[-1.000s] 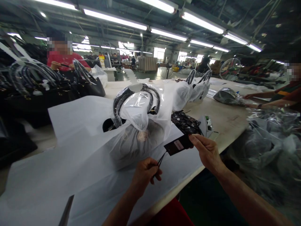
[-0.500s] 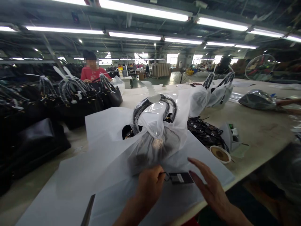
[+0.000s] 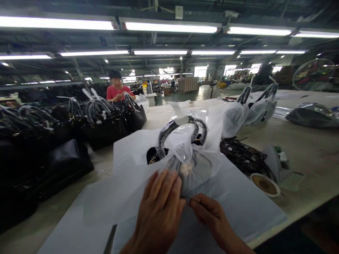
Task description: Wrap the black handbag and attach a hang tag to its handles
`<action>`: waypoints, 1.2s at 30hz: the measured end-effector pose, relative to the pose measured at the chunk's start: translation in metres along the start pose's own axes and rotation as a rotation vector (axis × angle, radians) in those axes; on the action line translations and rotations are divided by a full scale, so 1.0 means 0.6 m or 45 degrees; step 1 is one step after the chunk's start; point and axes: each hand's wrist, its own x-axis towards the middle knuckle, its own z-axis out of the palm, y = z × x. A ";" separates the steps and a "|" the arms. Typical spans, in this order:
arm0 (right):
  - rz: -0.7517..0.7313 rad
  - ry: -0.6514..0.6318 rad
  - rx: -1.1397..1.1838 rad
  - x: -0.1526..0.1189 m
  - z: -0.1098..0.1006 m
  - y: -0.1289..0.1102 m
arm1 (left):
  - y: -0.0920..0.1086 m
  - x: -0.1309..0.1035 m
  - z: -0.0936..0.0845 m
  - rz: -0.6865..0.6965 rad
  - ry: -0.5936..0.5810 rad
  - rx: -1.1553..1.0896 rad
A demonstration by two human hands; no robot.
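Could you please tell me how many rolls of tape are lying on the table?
1: the tape roll lies flat on the table, right of the wrapped handbag and beside the dark pile of tags. Others may be hidden.

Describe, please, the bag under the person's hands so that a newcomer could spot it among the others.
On the long worktable, find the white tissue sheet at the near edge. The handbag stands on it, the left hand and right hand at its front. Unlike the bare black bags on the left, it is half wrapped in tissue.
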 end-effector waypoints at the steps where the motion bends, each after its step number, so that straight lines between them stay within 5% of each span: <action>1: -0.023 0.017 -0.023 0.002 -0.003 -0.009 | -0.012 0.013 -0.008 0.001 0.068 0.141; 3: -0.068 0.050 -0.060 0.008 -0.006 -0.029 | -0.033 0.029 -0.010 -0.059 0.065 0.386; 6: -0.175 0.121 -0.106 0.025 -0.002 -0.060 | -0.045 0.017 0.025 -0.034 -0.126 0.509; 11: -0.438 0.238 -0.318 0.085 0.027 -0.100 | -0.011 -0.040 0.097 0.099 -0.176 0.528; 16: -0.513 0.423 -0.706 0.156 0.055 -0.105 | -0.014 -0.031 0.064 -0.108 -0.318 0.068; 21: -0.347 0.363 -1.086 0.182 0.069 -0.115 | -0.094 0.032 0.027 -0.521 -0.087 -0.347; 27: -0.276 0.261 -1.125 0.186 0.071 -0.128 | -0.149 0.088 0.056 -1.021 -0.581 -1.133; 36: -0.309 0.184 -0.876 0.199 0.062 -0.117 | -0.166 0.090 0.082 -0.780 -0.637 -0.987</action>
